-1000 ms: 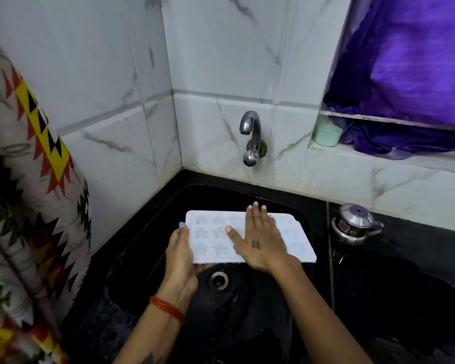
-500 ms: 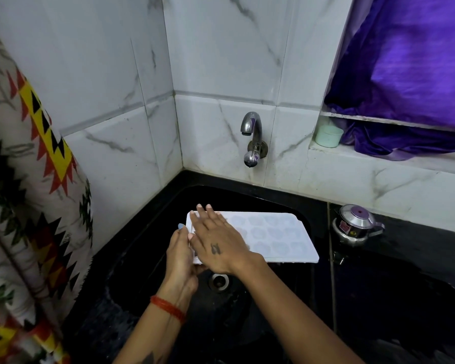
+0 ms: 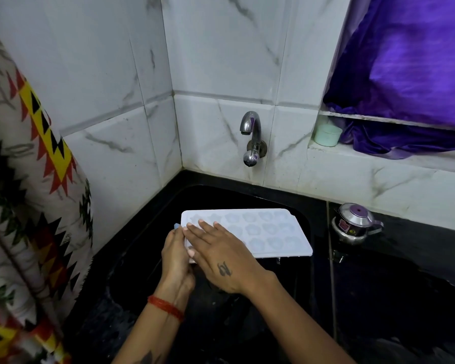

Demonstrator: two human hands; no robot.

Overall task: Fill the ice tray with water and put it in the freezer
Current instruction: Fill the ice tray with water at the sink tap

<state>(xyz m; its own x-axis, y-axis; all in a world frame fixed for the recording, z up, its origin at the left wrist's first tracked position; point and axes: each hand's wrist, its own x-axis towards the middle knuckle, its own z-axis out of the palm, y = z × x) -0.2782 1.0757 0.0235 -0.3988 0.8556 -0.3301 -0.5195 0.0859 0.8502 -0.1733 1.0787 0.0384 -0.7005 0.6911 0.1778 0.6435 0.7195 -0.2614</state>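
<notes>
- My left hand (image 3: 177,254) grips the near-left corner of the ice tray (image 3: 271,232), just as it did a second ago; the fingers curl under the edge, and I hold the tray level above the black sink (image 3: 132,271).
- My right hand (image 3: 221,256) has swept across the top of the tray. A second ago it lay flat over the middle; now it rests with straight, spread fingers on the left end, close against my left hand.
- The sweep has bared the right part of the tray, so the rows of moulded cups there show. I cannot tell whether they hold water.
- The tray itself has hardly shifted: it hangs over the sink, below and in front of the tap (image 3: 251,137).
- I see no stream from the tap, so I judge that I am wiping or levelling the top, with the freezer step not yet begun.
- Farther right, a small steel kettle (image 3: 353,223) stands on the dark table (image 3: 418,248), well apart from the tray.
- Farthest, a pale green cup (image 3: 327,135) sits on the ledge beside purple cloth (image 3: 415,74).
</notes>
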